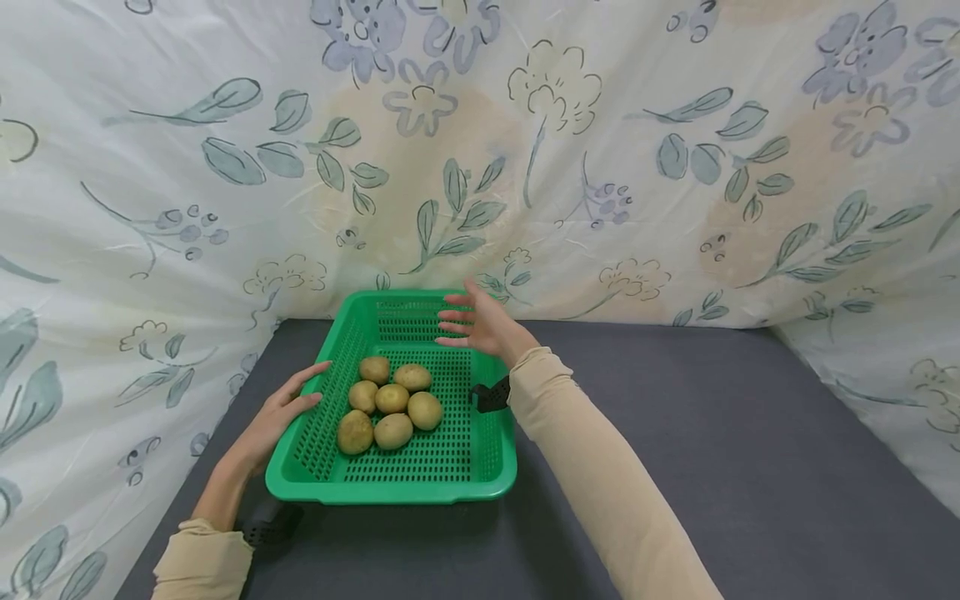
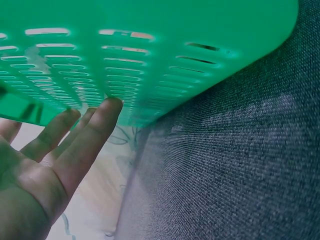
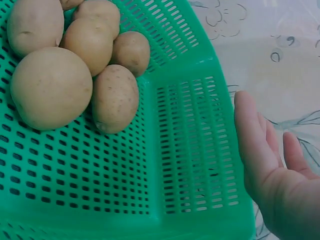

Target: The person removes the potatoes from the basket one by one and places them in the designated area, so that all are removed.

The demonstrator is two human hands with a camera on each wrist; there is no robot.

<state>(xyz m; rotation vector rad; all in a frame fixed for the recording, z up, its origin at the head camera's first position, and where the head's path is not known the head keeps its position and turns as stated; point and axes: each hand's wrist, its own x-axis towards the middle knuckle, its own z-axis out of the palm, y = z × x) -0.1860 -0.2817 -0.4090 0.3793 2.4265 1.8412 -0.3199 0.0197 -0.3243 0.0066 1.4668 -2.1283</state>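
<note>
A green plastic basket (image 1: pixel 390 492) with slotted walls stands on the dark cloth. Several potatoes (image 1: pixel 392 398) lie grouped on its floor, towards the left side. My left hand (image 1: pixel 272 421) is at the basket's left side, its fingertips against or very near the outer wall; the left wrist view shows these fingers (image 2: pixel 82 145) extended beside the slots. Over the far right part of the basket, my right hand (image 1: pixel 486 327) is held with fingers spread and nothing in them. The right wrist view has this hand (image 3: pixel 280 185) close to the rim; contact cannot be told.
Dark grey cloth (image 1: pixel 645 450) covers the surface around the basket and extends to the right. A white floral sheet (image 1: pixel 465 125) hangs behind and at both sides, close to the basket's far edge. Black straps (image 1: pixel 491 396) are on the wrists.
</note>
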